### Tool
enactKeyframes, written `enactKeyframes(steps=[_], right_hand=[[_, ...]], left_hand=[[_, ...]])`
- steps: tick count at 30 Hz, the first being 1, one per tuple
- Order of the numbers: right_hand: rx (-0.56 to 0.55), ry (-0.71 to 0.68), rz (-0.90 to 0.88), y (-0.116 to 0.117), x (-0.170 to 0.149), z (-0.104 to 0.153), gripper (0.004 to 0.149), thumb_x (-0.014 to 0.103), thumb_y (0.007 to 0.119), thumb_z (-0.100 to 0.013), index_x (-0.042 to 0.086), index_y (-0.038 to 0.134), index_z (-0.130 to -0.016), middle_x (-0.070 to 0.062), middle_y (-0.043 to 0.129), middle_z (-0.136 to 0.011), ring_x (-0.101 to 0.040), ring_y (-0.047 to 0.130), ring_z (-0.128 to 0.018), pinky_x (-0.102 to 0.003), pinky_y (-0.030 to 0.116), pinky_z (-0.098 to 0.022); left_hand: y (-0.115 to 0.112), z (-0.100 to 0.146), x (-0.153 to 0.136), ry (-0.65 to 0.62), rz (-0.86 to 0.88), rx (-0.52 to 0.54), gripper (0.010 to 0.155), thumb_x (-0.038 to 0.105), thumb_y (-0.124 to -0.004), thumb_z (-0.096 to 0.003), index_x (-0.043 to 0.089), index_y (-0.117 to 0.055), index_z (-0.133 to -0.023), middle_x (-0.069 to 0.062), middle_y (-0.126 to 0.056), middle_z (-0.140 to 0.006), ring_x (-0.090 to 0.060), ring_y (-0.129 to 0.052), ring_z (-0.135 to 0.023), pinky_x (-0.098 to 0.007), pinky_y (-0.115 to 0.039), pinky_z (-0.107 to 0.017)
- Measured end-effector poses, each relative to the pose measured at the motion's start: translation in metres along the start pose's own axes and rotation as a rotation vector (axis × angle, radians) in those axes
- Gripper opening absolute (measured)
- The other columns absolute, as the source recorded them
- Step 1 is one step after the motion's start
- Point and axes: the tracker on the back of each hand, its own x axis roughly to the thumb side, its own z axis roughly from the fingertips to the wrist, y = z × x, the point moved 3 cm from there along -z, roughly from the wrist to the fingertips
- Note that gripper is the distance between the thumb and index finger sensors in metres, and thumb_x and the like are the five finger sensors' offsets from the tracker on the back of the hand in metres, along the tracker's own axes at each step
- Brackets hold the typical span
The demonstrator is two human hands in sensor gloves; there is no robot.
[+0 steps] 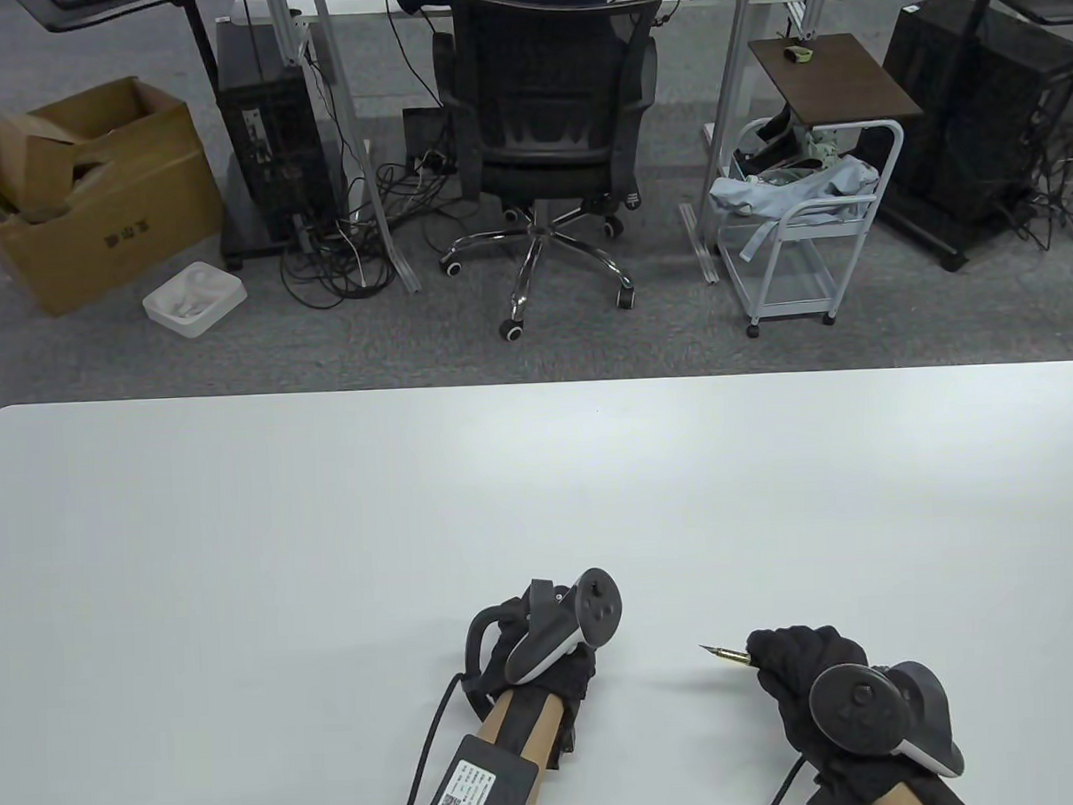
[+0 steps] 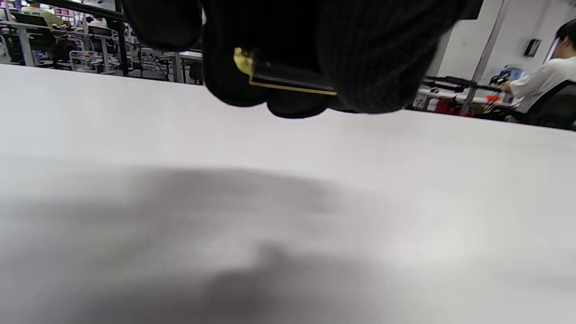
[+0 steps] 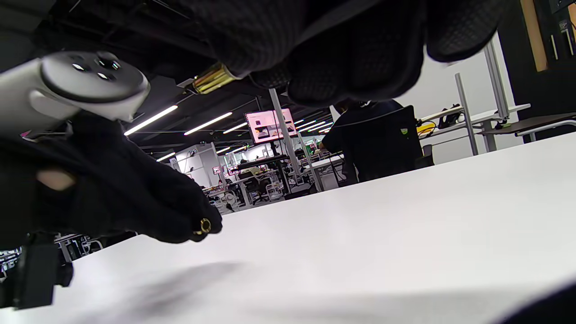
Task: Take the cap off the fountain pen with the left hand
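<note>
Fountain pen cap (image 2: 288, 81) off the pen and enclosed in the left hand (image 1: 534, 652), black with a gold clip running along its lower side and a gold end piece toward the left in the left wrist view. Gloved fingers (image 2: 360, 54) curled around it from above, gripping it, only the clip side and one end exposed. Hidden under the hand and tracker in the table view; a small gold ring (image 3: 205, 225) showing at the tips of the curled left fingers in the right wrist view.

Fountain pen (image 1: 727, 655) uncapped, gripped in the right hand (image 1: 811, 675), fist closed around the barrel. Bare nib and gold section poking out of the fist toward the left hand, tip raised slightly and aimed at it, a clear gap between nib and left hand. Gold collar (image 3: 211, 77) emerging from the right fingers at the top of the right wrist view; rest of the barrel covered by the glove.

Both hands low over the white table (image 1: 329, 536), near its front edge, left hand about mid-width, right hand toward the front right corner. Cannot tell whether either hand touches the surface.
</note>
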Motion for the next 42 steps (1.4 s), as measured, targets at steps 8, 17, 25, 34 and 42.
enactKeyframes(steps=[8, 17, 25, 34, 42], right_hand=[[0.007, -0.002, 0.017, 0.0, -0.003, -0.001, 0.044, 0.02, 0.069, -0.046, 0.015, 0.065, -0.09, -0.016, 0.079, -0.08, -0.04, 0.078, -0.065, -0.063, 0.058, -0.064], [0.045, 0.03, 0.008, 0.004, -0.011, -0.002, 0.044, 0.021, 0.07, -0.047, 0.016, 0.066, -0.09, -0.016, 0.08, -0.081, -0.04, 0.079, -0.067, -0.063, 0.058, -0.064], [0.042, 0.025, 0.037, 0.005, -0.007, -0.001, 0.044, 0.021, 0.069, -0.047, 0.016, 0.066, -0.09, -0.016, 0.08, -0.082, -0.04, 0.079, -0.068, -0.064, 0.058, -0.064], [0.058, 0.013, 0.054, 0.008, -0.004, -0.001, 0.044, 0.021, 0.069, -0.046, 0.015, 0.066, -0.09, -0.016, 0.079, -0.083, -0.04, 0.078, -0.069, -0.064, 0.057, -0.065], [0.08, -0.014, 0.053, 0.014, 0.007, -0.001, 0.044, 0.021, 0.069, -0.046, 0.015, 0.066, -0.09, -0.016, 0.078, -0.083, -0.04, 0.078, -0.069, -0.064, 0.056, -0.065]], left_hand=[[-0.025, -0.034, 0.0, 0.049, -0.073, -0.058, 0.041, 0.032, -0.09, -0.0392, 0.033, -0.091, -0.08, 0.006, -0.094, -0.086, -0.025, -0.09, -0.076, -0.058, -0.063, -0.071], [-0.029, -0.038, 0.005, 0.051, -0.156, -0.067, 0.037, 0.034, -0.092, -0.0379, 0.035, -0.09, -0.075, 0.005, -0.088, -0.092, -0.026, -0.085, -0.081, -0.059, -0.061, -0.072], [-0.008, -0.031, 0.005, 0.037, -0.151, 0.031, 0.05, 0.037, -0.091, -0.0374, 0.034, -0.085, -0.087, 0.004, -0.085, -0.096, -0.025, -0.084, -0.083, -0.058, -0.06, -0.072], [0.084, 0.035, -0.019, -0.027, 0.062, 0.207, 0.058, 0.041, -0.087, -0.0403, 0.03, -0.077, -0.096, 0.0, -0.081, -0.102, -0.029, -0.081, -0.089, -0.063, -0.056, -0.073], [0.096, 0.106, -0.065, -0.049, 0.116, 0.319, 0.068, 0.049, -0.084, -0.0408, 0.028, -0.067, -0.104, -0.004, -0.072, -0.111, -0.035, -0.075, -0.1, -0.067, -0.053, -0.072]])
